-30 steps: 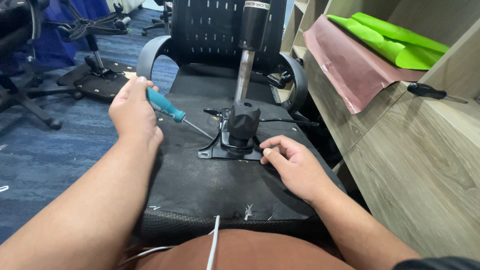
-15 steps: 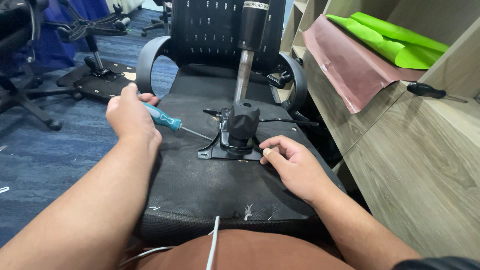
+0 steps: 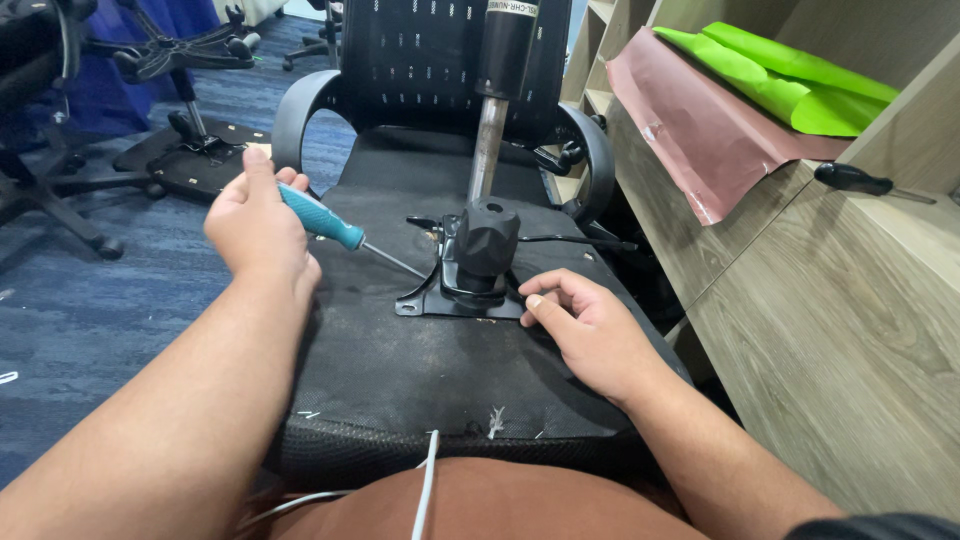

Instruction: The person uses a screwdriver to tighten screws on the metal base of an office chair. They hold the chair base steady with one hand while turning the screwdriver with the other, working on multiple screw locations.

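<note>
Blue carpet [image 3: 130,300] under an upturned chair seat [image 3: 400,380], black bracket [image 3: 470,285] at its middle, left hand [image 3: 255,225] fingers clenched around a teal screwdriver [image 3: 325,220] left of the bracket, right hand [image 3: 590,335] fingers loose, fingertips touching the bracket's right edge.

the screwdriver [image 3: 330,222] has a teal handle that looks like matt rubbery plastic and a thin bare metal shaft. the bracket [image 3: 470,285] under the chair is black painted metal, slightly glossy. the seat underside [image 3: 400,370] is rough black cloth, dusty. the post [image 3: 487,145] is smooth grey metal. the shelf [image 3: 850,320] is matt wood-grain board, the floor [image 3: 120,290] blue carpet.
</note>
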